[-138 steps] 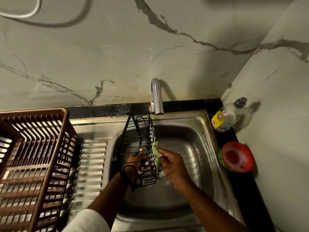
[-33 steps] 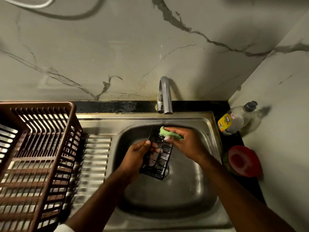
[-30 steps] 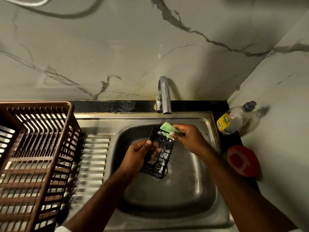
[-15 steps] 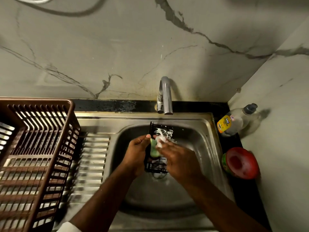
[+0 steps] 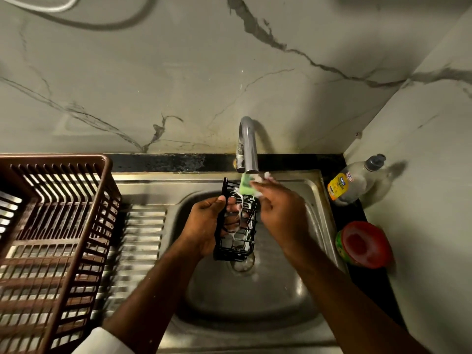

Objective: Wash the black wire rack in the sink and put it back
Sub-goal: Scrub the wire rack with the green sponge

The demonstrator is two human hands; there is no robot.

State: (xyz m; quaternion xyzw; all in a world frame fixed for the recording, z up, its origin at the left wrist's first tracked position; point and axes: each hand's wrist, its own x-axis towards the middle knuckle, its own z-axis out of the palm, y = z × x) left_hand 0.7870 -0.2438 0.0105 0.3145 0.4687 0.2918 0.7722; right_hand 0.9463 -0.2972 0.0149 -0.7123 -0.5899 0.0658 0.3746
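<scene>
the black wire rack (image 5: 236, 227) is held on end over the basin of the sink (image 5: 255, 297), just above the drain, so suds and drips fall straight into the bowl instead of onto the counter (image 5: 357, 221). the left hand (image 5: 207, 223) wraps its fingers round the rack's left edge, thumb on the outer wires, which steadies it and keeps the open wire faces turned toward the other hand. the right hand (image 5: 278, 208) pinches a green sponge (image 5: 247, 186) against the rack's top end, directly below the tap (image 5: 246, 146); white foam streaks the wires there (no water stream can be made out). judging by the foam, the scrubbing step is in hand and rinsing is not yet done.

a brown plastic dish basket (image 5: 51, 226) sits on the ribbed drainboard at left. in the right corner a clear soap bottle (image 5: 355, 180) leans against the wall; its yellow label carries print too small to read. near it lies a red bowl (image 5: 364, 245).
</scene>
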